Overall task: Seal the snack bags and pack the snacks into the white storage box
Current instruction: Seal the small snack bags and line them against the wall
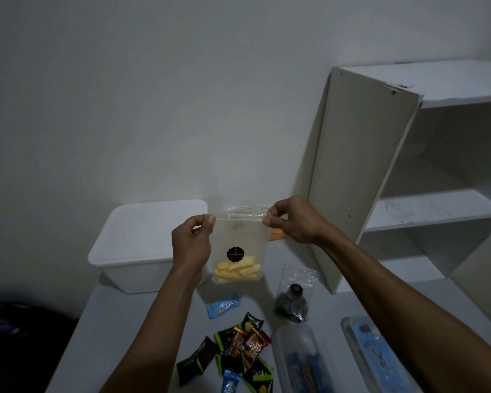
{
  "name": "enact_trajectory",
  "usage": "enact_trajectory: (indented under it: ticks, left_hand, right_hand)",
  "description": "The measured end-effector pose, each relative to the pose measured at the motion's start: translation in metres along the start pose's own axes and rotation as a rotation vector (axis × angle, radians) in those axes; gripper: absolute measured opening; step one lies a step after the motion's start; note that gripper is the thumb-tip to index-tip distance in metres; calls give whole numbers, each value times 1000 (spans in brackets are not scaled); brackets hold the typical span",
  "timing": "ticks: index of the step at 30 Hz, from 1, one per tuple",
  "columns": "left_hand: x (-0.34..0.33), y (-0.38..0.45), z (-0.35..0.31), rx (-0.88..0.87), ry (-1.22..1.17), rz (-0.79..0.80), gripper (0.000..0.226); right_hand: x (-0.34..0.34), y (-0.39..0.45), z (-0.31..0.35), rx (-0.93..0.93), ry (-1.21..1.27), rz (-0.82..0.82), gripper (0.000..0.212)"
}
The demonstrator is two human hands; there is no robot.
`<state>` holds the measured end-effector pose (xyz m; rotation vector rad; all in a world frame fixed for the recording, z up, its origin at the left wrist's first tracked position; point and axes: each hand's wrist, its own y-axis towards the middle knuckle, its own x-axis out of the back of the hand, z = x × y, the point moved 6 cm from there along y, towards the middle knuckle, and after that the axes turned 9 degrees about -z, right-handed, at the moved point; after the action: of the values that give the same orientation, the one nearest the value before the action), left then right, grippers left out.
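I hold a clear zip bag (238,239) of yellow snack sticks up above the table, a round black label on its front. My left hand (192,242) pinches the bag's top left corner. At the top right corner, my right hand (292,219) pinches the zip strip. The white storage box (142,245) stands behind and to the left, its lid on. A second clear bag (294,299) with dark snacks lies on the table to the right. Several small wrapped snacks (238,350) lie in a heap near the front.
A white shelf unit (380,180) stands at the right on the table (119,321). Two clear plastic containers (304,361) with blue items lie at the front right. A blue packet (223,306) lies below the held bag. An orange item (275,235) shows behind my right hand.
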<state>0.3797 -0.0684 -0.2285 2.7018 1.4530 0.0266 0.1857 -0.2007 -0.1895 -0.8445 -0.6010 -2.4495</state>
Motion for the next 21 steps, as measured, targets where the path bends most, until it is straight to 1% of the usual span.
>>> enact_trajectory:
  ticks: [4,10,13,15,19,21]
  left_hand:
    - [0,-2,0,8,-1,0,11]
    - [2,0,-1,5,11,5,11]
    - [-1,-2,-2,-21,42,53,13]
    - [-8,-6,-1,-43,74,107,13]
    - [-20,-14,-4,-81,101,199,11]
    - [-22,-16,-4,-92,113,203,10]
  right_hand:
    - [3,-1,0,4,-18,-33,17]
    - [2,-3,2,-12,76,32,16]
    - [-2,-4,10,-12,78,70,28]
    - [-7,-2,18,-17,64,78,30]
    - [-14,1,31,19,21,89,13]
    - [-17,1,34,31,6,107,9]
